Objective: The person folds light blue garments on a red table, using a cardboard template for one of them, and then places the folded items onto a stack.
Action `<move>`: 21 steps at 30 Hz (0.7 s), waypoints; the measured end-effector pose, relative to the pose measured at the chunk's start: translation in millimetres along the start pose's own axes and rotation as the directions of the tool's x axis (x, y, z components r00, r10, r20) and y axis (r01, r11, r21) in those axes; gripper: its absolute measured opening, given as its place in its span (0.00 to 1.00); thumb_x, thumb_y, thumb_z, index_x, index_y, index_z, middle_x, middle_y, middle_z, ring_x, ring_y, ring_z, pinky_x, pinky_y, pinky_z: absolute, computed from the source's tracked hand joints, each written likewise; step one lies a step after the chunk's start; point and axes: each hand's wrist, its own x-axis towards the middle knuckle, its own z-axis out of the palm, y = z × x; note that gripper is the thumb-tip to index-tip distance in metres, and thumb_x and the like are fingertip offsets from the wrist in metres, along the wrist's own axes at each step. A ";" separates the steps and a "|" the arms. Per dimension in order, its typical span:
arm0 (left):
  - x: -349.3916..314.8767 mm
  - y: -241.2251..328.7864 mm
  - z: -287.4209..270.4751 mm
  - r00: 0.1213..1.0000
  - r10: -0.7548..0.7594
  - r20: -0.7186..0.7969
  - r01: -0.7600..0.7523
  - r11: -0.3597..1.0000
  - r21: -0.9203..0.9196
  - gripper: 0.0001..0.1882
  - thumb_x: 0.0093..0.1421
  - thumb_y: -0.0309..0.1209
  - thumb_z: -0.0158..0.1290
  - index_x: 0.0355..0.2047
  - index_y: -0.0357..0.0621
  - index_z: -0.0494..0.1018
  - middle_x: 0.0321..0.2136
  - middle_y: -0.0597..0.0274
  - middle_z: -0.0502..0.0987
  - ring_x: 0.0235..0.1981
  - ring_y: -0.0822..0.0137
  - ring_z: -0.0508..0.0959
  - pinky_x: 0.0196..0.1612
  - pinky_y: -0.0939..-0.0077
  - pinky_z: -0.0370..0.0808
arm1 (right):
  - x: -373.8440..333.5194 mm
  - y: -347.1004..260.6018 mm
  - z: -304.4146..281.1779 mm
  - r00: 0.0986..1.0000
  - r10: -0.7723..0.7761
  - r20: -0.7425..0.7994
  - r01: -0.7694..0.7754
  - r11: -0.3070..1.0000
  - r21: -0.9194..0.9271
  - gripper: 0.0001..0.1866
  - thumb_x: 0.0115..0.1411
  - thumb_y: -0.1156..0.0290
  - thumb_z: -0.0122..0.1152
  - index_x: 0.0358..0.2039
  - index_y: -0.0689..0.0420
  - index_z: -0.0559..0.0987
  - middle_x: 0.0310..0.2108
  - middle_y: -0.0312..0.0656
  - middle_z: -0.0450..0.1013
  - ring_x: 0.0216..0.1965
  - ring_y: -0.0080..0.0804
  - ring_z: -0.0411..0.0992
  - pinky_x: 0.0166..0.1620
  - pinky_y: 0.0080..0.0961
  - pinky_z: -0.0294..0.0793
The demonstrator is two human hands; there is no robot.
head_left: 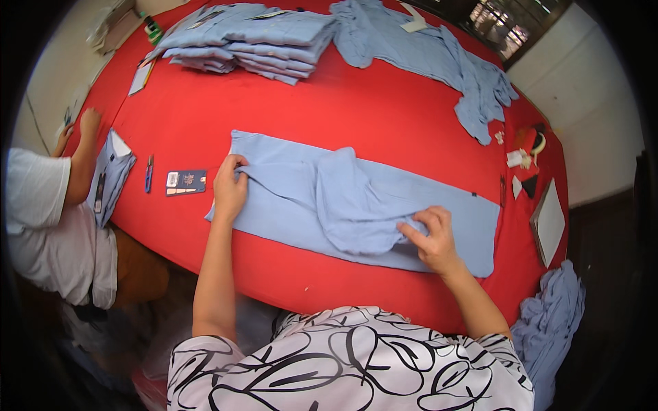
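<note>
A light-blue shirt (288, 212) lies in a long flat strip across the red-covered table in front of me, its loose sleeve bunched over the middle. At the shirt's left end, my left hand (230, 190) pinches the cloth near the edge. My right hand (434, 241) has its fingers bent around the sleeve's lower right end, with thumb and forefinger on the fabric. A dark hang tag (186, 181) rests on the table just left of my left hand. Farther left lies a small pair of blue-handled thread snips (149, 174).
Folded blue shirts (267, 44) are stacked at the far left, and an unfolded one (418, 51) spreads at the far right. A co-worker (58, 212) sits at left beside a folded shirt (112, 175). Tape (539, 144) and a white board (547, 222) lie along the right edge.
</note>
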 end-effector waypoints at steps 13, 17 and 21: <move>-8.1 48.3 2.1 0.976 0.210 0.055 -0.216 0.930 0.296 0.10 0.56 0.21 0.51 0.38 0.42 0.78 0.45 0.58 0.73 0.46 0.55 0.72 0.47 0.64 0.70 | -111.4 47.6 -28.0 0.615 0.760 -0.210 -0.787 0.609 -0.101 0.23 0.60 0.78 0.52 0.57 0.54 0.74 0.57 0.48 0.67 0.57 0.51 0.64 0.61 0.45 0.62; -47.1 130.2 56.5 0.893 0.414 0.177 -0.436 0.892 0.115 0.16 0.58 0.25 0.54 0.48 0.46 0.78 0.53 0.57 0.72 0.56 0.52 0.69 0.56 0.59 0.68 | -158.0 59.2 -53.7 0.111 0.974 -0.196 -0.950 0.046 -0.310 0.33 0.59 0.50 0.62 0.59 0.58 0.70 0.55 0.51 0.67 0.56 0.52 0.64 0.57 0.47 0.66; -84.8 176.7 98.4 0.681 0.547 0.487 -0.633 0.774 0.016 0.26 0.60 0.38 0.56 0.59 0.53 0.71 0.63 0.58 0.64 0.67 0.49 0.58 0.67 0.46 0.54 | -165.8 53.0 -48.9 0.122 0.977 -0.173 -0.944 0.061 -0.323 0.38 0.55 0.46 0.66 0.56 0.63 0.70 0.52 0.54 0.69 0.54 0.54 0.66 0.55 0.47 0.68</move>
